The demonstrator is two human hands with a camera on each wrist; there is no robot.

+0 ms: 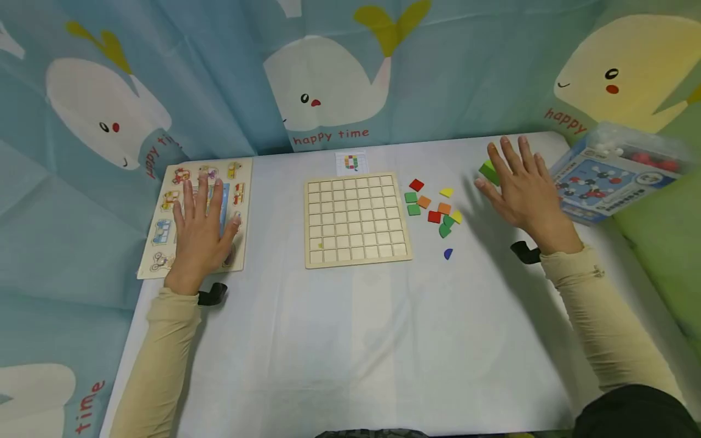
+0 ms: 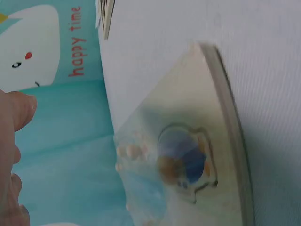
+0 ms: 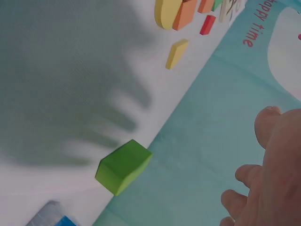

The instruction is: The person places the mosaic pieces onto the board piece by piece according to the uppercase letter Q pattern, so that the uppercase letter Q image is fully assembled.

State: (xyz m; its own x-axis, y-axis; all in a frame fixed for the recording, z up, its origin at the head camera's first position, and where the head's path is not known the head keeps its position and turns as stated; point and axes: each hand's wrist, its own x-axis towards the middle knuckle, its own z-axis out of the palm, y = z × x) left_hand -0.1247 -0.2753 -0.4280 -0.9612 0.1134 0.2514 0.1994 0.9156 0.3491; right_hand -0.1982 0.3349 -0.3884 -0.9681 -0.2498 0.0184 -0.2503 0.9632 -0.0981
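Holding the left hand (image 1: 199, 240) spread over the picture board (image 1: 244, 176) at the left edge of the surface (image 1: 328, 340), and the right hand (image 1: 523, 188) spread near the green block (image 1: 489, 173), towards the far right corner; pinching nothing. Seems at a pause before placing, with loose coloured pieces (image 1: 434, 217) beside the grid board's (image 1: 358, 219) right edge. Likely calls for lowering the right hand to pinch one.

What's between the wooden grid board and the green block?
In the head view, red, green, orange and yellow flat pieces lie between board and block.
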